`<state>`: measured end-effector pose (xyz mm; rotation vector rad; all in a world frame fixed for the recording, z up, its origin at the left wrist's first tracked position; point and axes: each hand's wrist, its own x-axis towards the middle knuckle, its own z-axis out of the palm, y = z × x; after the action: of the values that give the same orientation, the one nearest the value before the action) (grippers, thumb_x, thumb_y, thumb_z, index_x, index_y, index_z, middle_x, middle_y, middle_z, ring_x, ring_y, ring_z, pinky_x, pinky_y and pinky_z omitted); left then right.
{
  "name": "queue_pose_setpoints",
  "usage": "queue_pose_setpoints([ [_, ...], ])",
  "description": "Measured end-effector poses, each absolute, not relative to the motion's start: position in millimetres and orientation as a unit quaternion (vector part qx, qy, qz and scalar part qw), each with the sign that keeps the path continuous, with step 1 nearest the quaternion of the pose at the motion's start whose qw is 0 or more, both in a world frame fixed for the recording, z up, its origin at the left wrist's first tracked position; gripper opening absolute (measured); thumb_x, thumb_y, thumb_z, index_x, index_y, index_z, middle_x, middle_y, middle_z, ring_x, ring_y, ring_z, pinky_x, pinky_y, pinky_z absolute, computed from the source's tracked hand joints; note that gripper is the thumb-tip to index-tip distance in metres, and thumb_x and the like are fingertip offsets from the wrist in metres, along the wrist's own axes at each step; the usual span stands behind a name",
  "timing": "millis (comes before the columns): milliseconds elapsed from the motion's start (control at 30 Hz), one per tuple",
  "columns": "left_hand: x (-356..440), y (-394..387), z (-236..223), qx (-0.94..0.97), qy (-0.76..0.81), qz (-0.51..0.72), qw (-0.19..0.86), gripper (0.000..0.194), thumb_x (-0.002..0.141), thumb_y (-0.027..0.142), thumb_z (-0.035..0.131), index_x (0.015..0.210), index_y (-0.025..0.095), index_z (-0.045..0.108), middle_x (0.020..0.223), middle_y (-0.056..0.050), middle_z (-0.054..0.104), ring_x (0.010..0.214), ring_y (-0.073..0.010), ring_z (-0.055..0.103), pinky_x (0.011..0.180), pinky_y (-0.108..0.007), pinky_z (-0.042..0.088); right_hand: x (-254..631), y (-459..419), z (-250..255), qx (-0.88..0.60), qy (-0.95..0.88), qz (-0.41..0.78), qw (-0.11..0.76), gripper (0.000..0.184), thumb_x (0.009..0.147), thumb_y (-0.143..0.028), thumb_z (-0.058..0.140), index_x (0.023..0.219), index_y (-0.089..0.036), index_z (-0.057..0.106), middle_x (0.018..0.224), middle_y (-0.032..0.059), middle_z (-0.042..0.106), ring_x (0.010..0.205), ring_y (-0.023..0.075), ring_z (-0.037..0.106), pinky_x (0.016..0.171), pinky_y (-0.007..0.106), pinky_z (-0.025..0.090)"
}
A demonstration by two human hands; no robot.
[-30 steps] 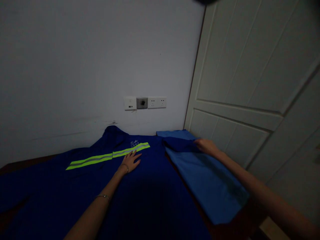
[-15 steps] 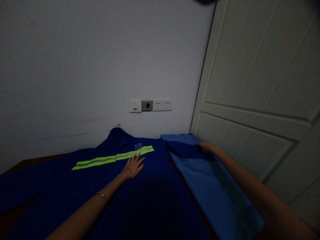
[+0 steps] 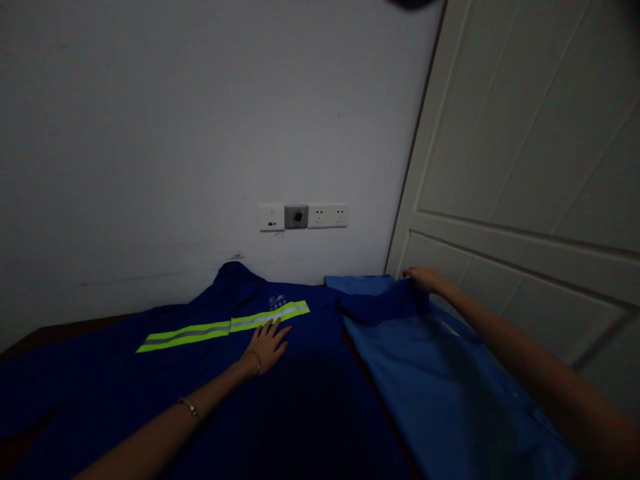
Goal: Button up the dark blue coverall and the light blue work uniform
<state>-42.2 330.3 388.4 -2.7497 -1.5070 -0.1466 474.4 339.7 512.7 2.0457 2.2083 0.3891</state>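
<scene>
A dark blue work jacket point(image 3: 310, 347) lies spread out, its collar toward the wall. Across its chest runs a yellow-green reflective strip point(image 3: 185, 335) with a grey line, below a small white printed logo. My left hand point(image 3: 265, 345) rests flat on the chest at the strip's lower edge, fingers spread. At the right, my right hand point(image 3: 425, 279) is closed on the end of the jacket's sleeve point(image 3: 383, 303), holding it up a little. Under that sleeve lies a lighter blue cloth point(image 3: 415, 373), partly covered by it.
A brown table edge point(image 3: 65, 332) shows at the left. Behind the jacket rises a pale wall point(image 3: 175, 133) with a row of sockets and switch plates point(image 3: 327, 215). A white panelled door point(image 3: 525, 133) stands close on the right, beside my right arm.
My right hand has lifted the sleeve end slightly and drawn it outward to the right, straightening the sleeve. My left hand stays on the jacket's chest. The view has shifted slightly.
</scene>
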Motion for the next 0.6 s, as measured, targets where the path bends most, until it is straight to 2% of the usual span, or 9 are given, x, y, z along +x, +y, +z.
queue_pose_setpoints([
  [100, -43, 331, 386, -0.874, -0.483, -0.052, 0.005, 0.047, 0.087, 0.045, 0.028, 0.133, 0.036, 0.03, 0.145, -0.003, 0.02, 0.131, -0.0283, 0.017, 0.102, -0.048, 0.016, 492, 331, 546, 0.664, 0.689, 0.289, 0.022, 0.034, 0.083, -0.014, 0.035, 0.113, -0.016, 0.051, 0.107, 0.0156, 0.053, 0.087, 0.0226, 0.054, 0.064, 0.029, 0.041],
  [200, -43, 332, 384, -0.875, -0.481, -0.06, 0.007, 0.046, 0.087, 0.045, 0.027, 0.133, 0.037, 0.029, 0.144, -0.002, 0.021, 0.131, -0.0279, 0.018, 0.102, -0.048, 0.017, 511, 320, 551, 0.628, 0.678, 0.382, 0.019, 0.039, 0.083, -0.011, 0.034, 0.119, -0.019, 0.047, 0.111, 0.016, 0.05, 0.094, 0.026, 0.051, 0.065, 0.032, 0.042],
  [333, -43, 331, 385, -0.876, -0.479, -0.06, 0.007, 0.047, 0.087, 0.045, 0.027, 0.133, 0.036, 0.03, 0.144, -0.003, 0.023, 0.131, -0.0279, 0.017, 0.102, -0.048, 0.017, 525, 308, 501, 0.587, 0.743, 0.313, 0.078, 0.046, 0.077, -0.002, 0.039, 0.115, -0.024, 0.053, 0.11, 0.0133, 0.053, 0.099, 0.0249, 0.05, 0.072, 0.035, 0.042],
  [433, -43, 330, 388, -0.874, -0.482, -0.057, 0.002, 0.047, 0.087, 0.045, 0.028, 0.133, 0.034, 0.032, 0.143, -0.003, 0.024, 0.131, -0.0281, 0.018, 0.102, -0.048, 0.017, 525, 297, 455, 0.605, 0.752, 0.226, 0.132, 0.037, 0.074, -0.003, 0.044, 0.099, -0.022, 0.063, 0.1, 0.0129, 0.059, 0.094, 0.0244, 0.054, 0.077, 0.038, 0.04],
  [500, -41, 329, 392, -0.871, -0.487, -0.059, 0.002, 0.047, 0.085, 0.042, 0.032, 0.131, 0.032, 0.035, 0.142, -0.004, 0.026, 0.13, -0.0285, 0.02, 0.101, -0.049, 0.018, 521, 292, 438, 0.624, 0.744, 0.189, 0.142, 0.031, 0.073, -0.007, 0.046, 0.096, -0.019, 0.064, 0.097, 0.0136, 0.06, 0.093, 0.0255, 0.055, 0.077, 0.038, 0.04],
  [600, -28, 329, 401, -0.872, -0.482, -0.08, 0.016, 0.043, 0.081, 0.032, 0.039, 0.124, 0.026, 0.046, 0.139, -0.006, 0.031, 0.127, -0.028, 0.026, 0.101, -0.047, 0.02, 512, 292, 441, 0.644, 0.735, 0.179, 0.111, 0.032, 0.074, -0.009, 0.043, 0.098, -0.016, 0.062, 0.101, 0.0148, 0.059, 0.093, 0.0255, 0.055, 0.075, 0.036, 0.041],
])
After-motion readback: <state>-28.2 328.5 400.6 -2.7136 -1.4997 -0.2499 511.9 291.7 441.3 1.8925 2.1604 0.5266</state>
